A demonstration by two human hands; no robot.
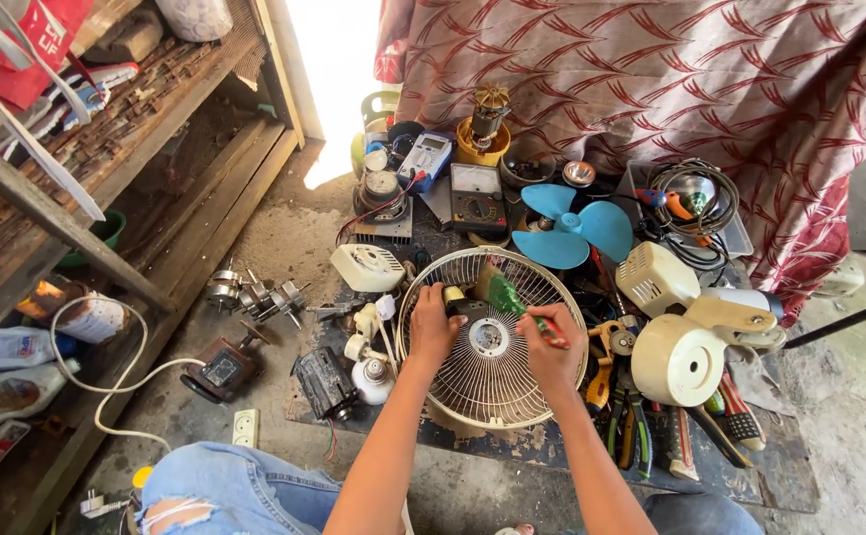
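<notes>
L hand [433,332] on fan grille [489,381], R hand [553,359] w/ screwdriver [512,302]

Repair workshop: scattered fan parts [571,230], multimeters [478,198], pliers [631,421].

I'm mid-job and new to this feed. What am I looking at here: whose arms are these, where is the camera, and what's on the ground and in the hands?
There is one view, from a camera on the person's head looking down at their own bare arms and knees. The left hand rests on a round wire fan guard lying flat on the ground. The right hand has its grip on a screwdriver with a green and red handle over the guard. Around it lie a blue fan blade, a cream motor housing, two meters, pliers and small motors.
</notes>
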